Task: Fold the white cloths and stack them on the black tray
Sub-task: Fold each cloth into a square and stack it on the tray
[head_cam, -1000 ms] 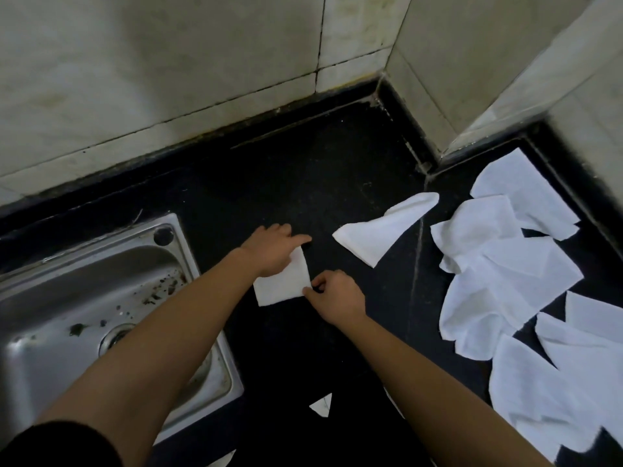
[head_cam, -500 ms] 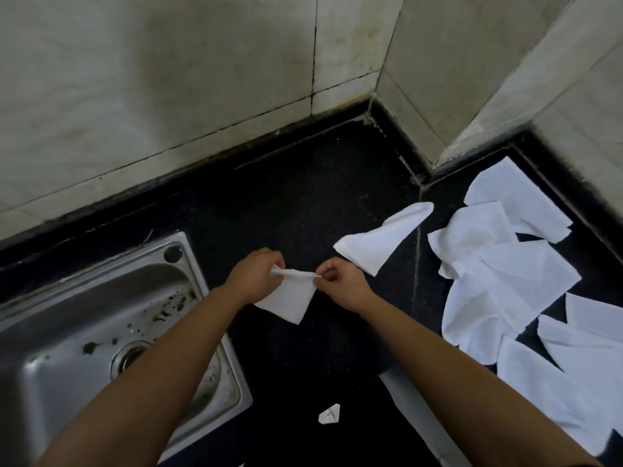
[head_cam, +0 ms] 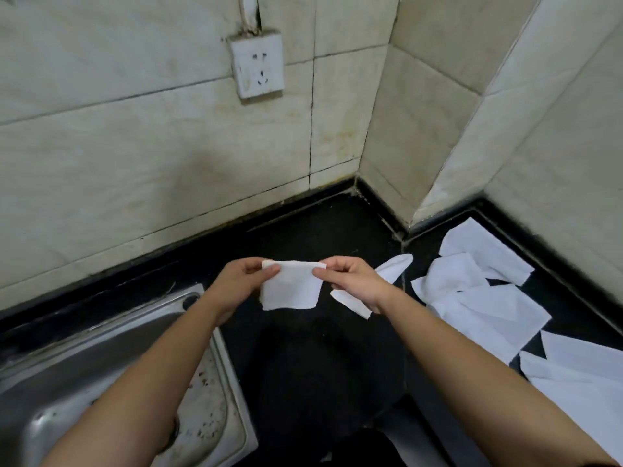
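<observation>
The cloth (head_cam: 290,291) hangs in the air between the two hands, over the counter (head_cam: 303,230). The left hand (head_cam: 241,281) pinches its top left corner between thumb and fingers; the right hand (head_cam: 354,281) pinches the top right corner the same way. The top edge is pulled taut and straight between the pinches.

The cloth is white, small and folded. It is roughly a rectangle that narrows a little toward the bottom, with a fine woven grain and a slightly ragged lower edge.

Below the grip the counter is black and smooth. Left of and below the left hand lies a steel sink (head_cam: 101,365), its rim speckled with dirt. Right of the right hand lies a loose pile (head_cam: 488,298) of flat, overlapping white cloths, with one more piece (head_cam: 394,267) partly hidden just behind that hand. Beyond the grip rises a pale tiled wall (head_cam: 151,146) with a grimy socket (head_cam: 258,64). The open stretch of counter runs from under the cloth back to the wall.
</observation>
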